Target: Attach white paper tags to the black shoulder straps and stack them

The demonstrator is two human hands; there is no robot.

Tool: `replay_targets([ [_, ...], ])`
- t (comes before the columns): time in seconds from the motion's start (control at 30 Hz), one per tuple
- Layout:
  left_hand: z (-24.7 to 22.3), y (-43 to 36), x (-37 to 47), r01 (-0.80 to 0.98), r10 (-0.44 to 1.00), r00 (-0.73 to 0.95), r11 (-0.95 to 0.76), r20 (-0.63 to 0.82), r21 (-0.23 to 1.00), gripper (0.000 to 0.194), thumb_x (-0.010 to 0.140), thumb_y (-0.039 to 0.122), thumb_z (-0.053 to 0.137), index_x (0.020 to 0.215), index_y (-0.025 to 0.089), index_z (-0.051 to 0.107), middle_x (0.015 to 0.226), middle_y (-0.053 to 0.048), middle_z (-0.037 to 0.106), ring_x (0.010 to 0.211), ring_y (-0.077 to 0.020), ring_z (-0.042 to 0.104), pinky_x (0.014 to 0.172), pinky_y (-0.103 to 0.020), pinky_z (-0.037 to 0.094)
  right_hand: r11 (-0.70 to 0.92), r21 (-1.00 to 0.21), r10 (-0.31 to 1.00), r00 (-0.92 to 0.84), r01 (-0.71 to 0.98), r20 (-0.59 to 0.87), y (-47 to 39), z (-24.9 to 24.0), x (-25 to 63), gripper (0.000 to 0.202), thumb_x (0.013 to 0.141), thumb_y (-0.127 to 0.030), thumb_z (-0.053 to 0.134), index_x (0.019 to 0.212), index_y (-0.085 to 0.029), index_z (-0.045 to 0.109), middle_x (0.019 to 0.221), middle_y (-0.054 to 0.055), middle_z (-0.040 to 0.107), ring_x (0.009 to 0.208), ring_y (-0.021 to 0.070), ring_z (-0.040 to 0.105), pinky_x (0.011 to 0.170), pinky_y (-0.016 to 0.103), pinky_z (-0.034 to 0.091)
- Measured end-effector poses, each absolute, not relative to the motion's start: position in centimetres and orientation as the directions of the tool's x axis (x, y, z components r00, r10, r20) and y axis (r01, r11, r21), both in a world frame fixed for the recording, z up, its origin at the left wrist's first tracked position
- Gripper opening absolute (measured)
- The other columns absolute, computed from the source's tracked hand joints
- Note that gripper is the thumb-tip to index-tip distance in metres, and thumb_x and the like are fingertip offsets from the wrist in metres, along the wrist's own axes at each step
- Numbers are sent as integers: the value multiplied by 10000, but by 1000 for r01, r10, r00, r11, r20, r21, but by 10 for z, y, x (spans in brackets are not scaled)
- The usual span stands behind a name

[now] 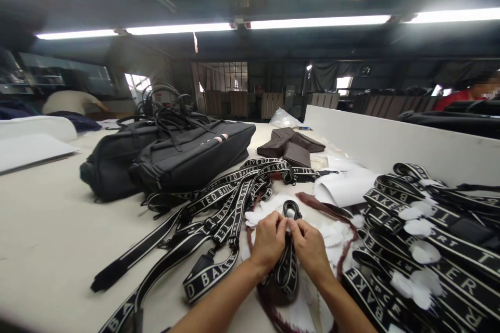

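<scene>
My left hand [269,240] and my right hand [308,243] meet at a folded black-and-white lettered strap [288,265] near the front of the table. Both hands have their fingertips pinched together at the strap's upper part, just below its looped end. A bit of white shows between the fingertips, too small to make out. The lower loops of this strap hang down between my wrists. Under and around it are white paper pieces [335,237] and a dark red strip [347,250]. Loose lettered straps [224,208] spread out to the left of my hands.
Bundled straps with white paper bits [429,239] are piled at the right. Black bags [195,153] stand at the back left, brown pouches [291,145] at the back middle. A white partition [390,138] runs along the right. People are at the far left and far right.
</scene>
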State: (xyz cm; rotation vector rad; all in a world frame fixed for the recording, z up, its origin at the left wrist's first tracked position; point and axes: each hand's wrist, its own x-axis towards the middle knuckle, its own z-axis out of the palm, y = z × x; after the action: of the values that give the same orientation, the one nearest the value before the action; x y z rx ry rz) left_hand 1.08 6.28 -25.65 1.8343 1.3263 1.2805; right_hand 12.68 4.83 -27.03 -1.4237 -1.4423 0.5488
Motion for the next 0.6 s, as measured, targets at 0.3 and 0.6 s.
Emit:
replay_targets([
  [0.3, -239, 75, -2, -63, 971, 67, -224, 228, 972, 366, 793, 513, 595, 771, 153, 536, 613, 18, 493, 537, -90, 442, 526, -193, 368, 298, -760, 840, 221, 577, 496, 45, -250, 131, 465, 926, -478, 464, 575, -175, 430, 549, -20, 422, 555, 108, 353, 586, 264, 249],
  [0.6, -221, 66, 3, -513, 968, 250, 122, 12, 850, 476, 511, 415, 909, 687, 133, 568, 573, 35, 452, 515, -45, 365, 463, -126, 347, 257, -961, 951, 151, 98, 270, 52, -250, 137, 500, 793, -573, 625, 549, -165, 473, 515, -47, 375, 520, 84, 318, 511, 239, 253],
])
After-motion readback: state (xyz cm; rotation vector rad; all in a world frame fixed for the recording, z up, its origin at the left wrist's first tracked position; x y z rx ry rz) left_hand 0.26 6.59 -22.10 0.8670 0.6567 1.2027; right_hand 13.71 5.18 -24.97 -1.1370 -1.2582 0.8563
